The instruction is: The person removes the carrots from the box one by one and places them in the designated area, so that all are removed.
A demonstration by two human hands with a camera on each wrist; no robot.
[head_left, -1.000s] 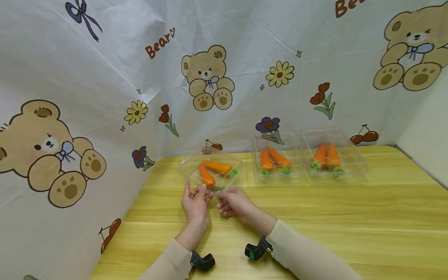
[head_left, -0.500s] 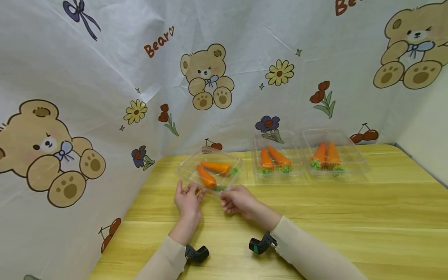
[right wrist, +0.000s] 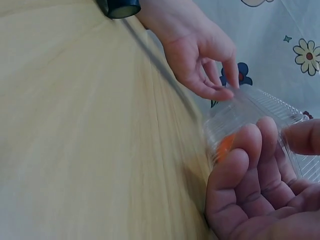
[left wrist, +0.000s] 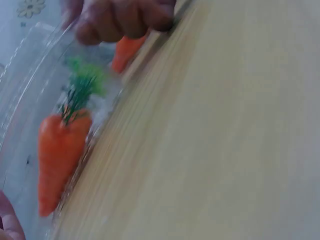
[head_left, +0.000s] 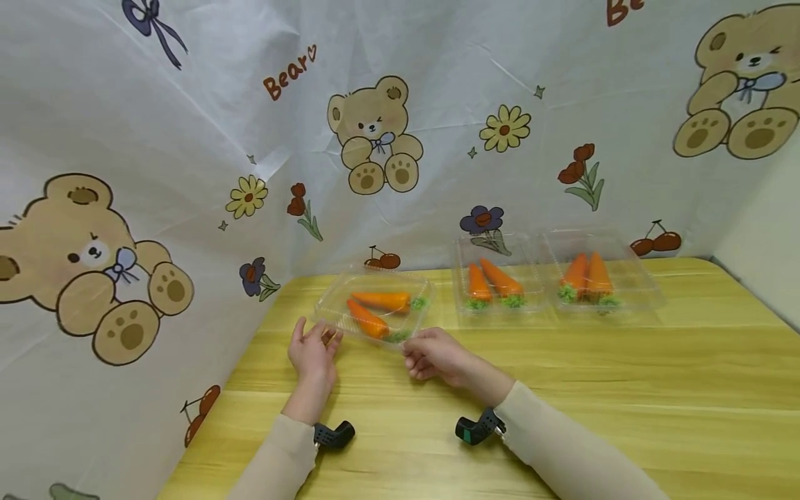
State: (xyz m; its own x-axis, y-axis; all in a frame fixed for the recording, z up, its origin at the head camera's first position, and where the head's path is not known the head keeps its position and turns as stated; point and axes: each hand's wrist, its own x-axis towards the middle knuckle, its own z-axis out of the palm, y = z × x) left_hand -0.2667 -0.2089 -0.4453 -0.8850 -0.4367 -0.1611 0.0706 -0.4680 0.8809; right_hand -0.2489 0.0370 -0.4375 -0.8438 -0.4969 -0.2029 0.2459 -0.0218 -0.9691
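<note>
A clear plastic clamshell box [head_left: 340, 298] sits at the table's back left, with two orange carrots [head_left: 381, 301] with green tops inside. At its front left edge, my left hand [head_left: 312, 354] pinches the plastic between thumb and fingers, plain in the right wrist view. My right hand [head_left: 440, 355] pinches the front right corner, its other fingers curled below the rim. In the left wrist view one carrot [left wrist: 62, 155] shows through the clear wall, and the right hand's fingers [left wrist: 125, 20] hang over the box's far end. The right wrist view shows only a bit of orange behind the fingers.
Two more clear boxes stand to the right along the back, the middle one [head_left: 462, 278] and the right one [head_left: 637, 285], each with two carrots. A bear-printed cloth [head_left: 437, 83] hangs behind the wooden table [head_left: 562, 389]. Each wrist wears a black camera.
The left hand has slid left along the front edge, and the right hand has shifted slightly right. The box has turned, its front edge now squarer to me, and the carrots have turned with it.
</note>
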